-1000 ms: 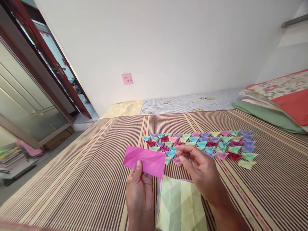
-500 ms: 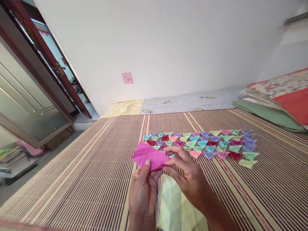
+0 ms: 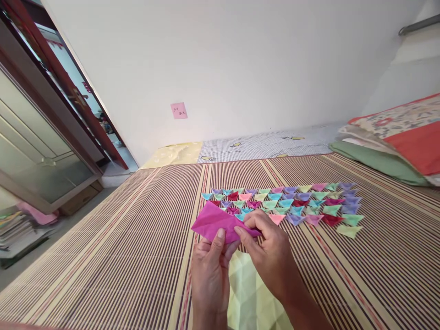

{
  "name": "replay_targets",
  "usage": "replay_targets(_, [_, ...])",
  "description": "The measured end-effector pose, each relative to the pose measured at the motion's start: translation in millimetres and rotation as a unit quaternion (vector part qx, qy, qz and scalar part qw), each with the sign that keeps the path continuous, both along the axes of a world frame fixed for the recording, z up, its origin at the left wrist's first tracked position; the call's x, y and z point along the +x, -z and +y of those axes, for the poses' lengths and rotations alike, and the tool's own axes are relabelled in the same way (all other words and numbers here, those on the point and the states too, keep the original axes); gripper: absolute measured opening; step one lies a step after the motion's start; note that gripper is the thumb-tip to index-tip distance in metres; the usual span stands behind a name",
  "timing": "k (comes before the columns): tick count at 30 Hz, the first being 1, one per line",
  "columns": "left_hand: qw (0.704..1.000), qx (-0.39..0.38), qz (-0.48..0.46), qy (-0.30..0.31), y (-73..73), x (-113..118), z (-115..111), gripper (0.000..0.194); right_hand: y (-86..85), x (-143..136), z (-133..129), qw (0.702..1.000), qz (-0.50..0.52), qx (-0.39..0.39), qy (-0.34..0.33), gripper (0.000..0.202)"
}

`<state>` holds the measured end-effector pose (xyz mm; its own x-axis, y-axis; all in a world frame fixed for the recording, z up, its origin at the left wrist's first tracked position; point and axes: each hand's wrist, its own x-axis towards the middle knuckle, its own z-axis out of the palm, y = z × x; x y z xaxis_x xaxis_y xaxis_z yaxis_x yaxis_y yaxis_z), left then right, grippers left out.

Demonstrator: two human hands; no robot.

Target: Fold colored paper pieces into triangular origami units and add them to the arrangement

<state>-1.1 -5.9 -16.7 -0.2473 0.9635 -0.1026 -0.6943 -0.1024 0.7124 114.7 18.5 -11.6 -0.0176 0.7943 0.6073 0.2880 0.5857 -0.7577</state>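
A magenta sheet of folding paper (image 3: 213, 220) with crease lines is held up between both hands. My left hand (image 3: 211, 261) grips its lower edge, thumb on the front and fingers behind. At the right end, my right hand (image 3: 270, 247) pinches a narrow folded point of the paper between thumb and fingers. Just beneath the hands lies a stack of pale yellow creased paper (image 3: 254, 293), partly covered by my right forearm. Behind them, rows of small folded paper pieces (image 3: 299, 203) in many colours stand on the striped mat; the magenta sheet hides some at the left.
The striped bamboo mat (image 3: 113, 247) covers the bed. Folded bedding (image 3: 388, 160) lies at the far right, against the wall. A pink note (image 3: 179, 110) is stuck to the white wall. Beyond the bed's left side are a door (image 3: 44, 146) and stacked papers (image 3: 20, 231).
My right hand has closed in on the paper's right end, which now forms a narrow point. Both hands and the sheet have shifted slightly right in view.
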Motion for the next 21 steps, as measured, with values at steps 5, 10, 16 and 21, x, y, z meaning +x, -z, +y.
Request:
replay_targets(5, [1.000,0.015,-0.013,0.013,1.3,4.1,0.0,0.024,-0.2,-1.4,0.4,1.000,0.004,0.003,0.008,0.026])
replay_targets(10, [0.999,-0.008,-0.048,-0.010,1.3,5.6,0.7,0.019,-1.4,-1.1,0.3,1.000,0.028,-0.012,0.010,0.026])
replay_targets(16, [0.995,-0.030,-0.090,-0.027,2.5,3.7,2.8,0.015,0.5,1.5,0.3,0.994,0.083,-0.073,0.007,0.029])
replay_targets(21, [0.992,-0.066,-0.107,-0.013,0.7,1.1,4.9,0.013,4.6,2.6,3.0,0.991,0.107,-0.081,0.024,0.026])
